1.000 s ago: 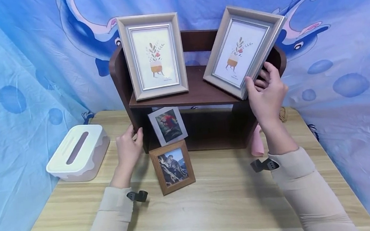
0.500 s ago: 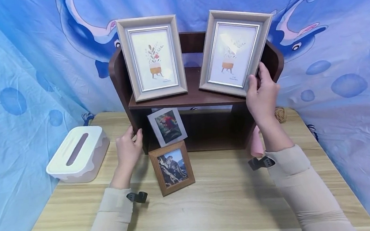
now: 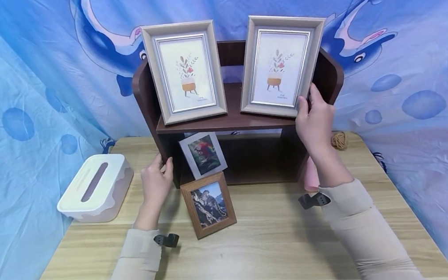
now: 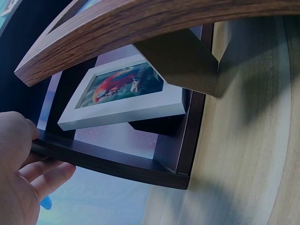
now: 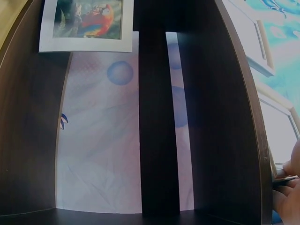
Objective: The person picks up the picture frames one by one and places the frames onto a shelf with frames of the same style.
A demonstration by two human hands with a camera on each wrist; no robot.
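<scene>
Beige frame: right grip raised, pinching | shelf: left grip lower, holding

Left hand on the dark shelf, thumb one side of the edge, fingers the other! Inside, a white frame tilts back on its prop, red parrot on show. And looming across the top, cut off by the view, a brown frame, its stand foot-down on the pale table! Blue cloth beyond the shelf.
</scene>
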